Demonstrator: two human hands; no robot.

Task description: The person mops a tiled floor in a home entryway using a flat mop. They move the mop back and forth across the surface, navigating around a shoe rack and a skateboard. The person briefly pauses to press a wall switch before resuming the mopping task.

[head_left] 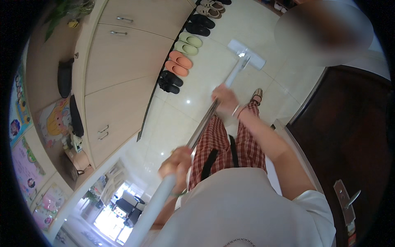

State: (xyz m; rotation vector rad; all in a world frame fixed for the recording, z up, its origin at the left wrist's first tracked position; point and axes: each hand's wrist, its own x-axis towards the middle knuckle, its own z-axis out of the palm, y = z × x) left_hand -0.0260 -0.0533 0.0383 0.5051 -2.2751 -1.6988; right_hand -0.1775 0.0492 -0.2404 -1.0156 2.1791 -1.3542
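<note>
Mop pole in both hands — cabinet niche holds black items.

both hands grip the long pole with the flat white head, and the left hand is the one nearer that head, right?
Not quite: in the head camera view, the right hand is the one nearer the flat white head. Both hands do grip the long pole, with the left hand farther from that end.
</note>
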